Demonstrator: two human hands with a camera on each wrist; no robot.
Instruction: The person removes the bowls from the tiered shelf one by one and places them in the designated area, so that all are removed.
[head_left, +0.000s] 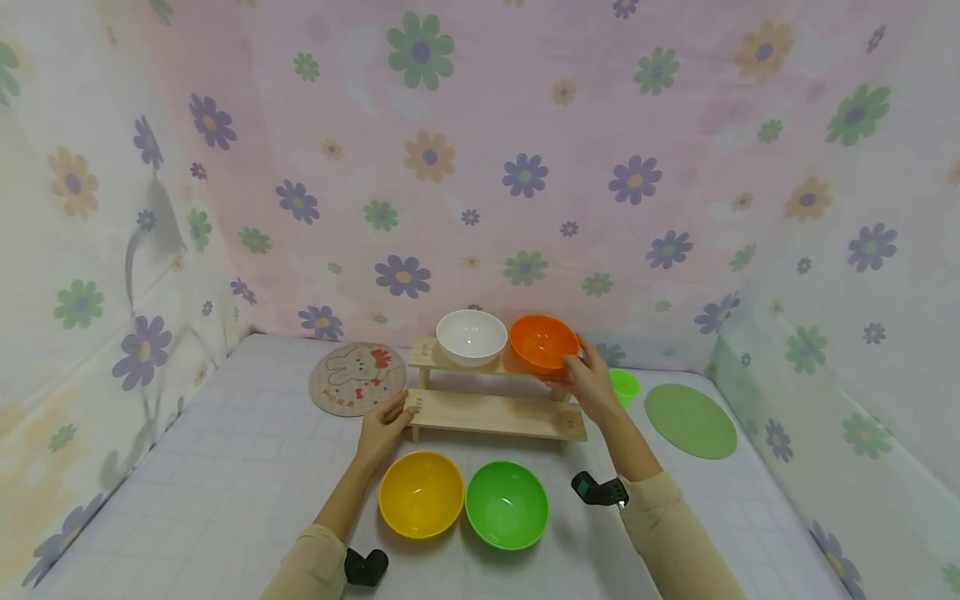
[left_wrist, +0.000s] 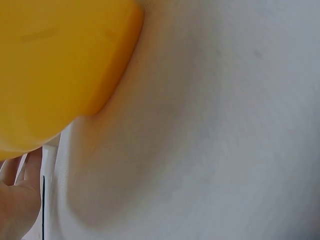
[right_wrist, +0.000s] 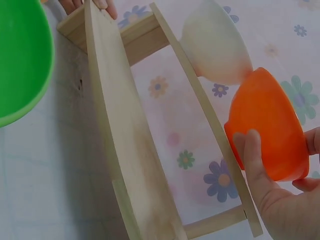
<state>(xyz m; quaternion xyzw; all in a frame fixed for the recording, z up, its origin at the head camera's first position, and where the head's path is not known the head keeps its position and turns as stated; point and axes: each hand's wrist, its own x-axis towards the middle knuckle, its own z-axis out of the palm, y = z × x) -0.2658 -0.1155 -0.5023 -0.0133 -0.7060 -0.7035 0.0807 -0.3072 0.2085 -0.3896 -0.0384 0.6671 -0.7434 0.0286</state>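
A two-tier wooden rack stands in the middle of the table. My left hand grips the left end of its lower shelf, with the thumb on top in the right wrist view. An orange bowl is at the right end of the upper shelf, upright, its base right at the board. My right hand holds that bowl by its right side, thumb and fingers spread around the wall. Beside it on the same shelf sits a white bowl, its rim close to the orange one.
In front of the rack stand a yellow bowl and a green bowl, side by side. A round rabbit mat lies at left, a green mat at right. A bright green cup is behind my right hand. Flowered cloth hangs behind.
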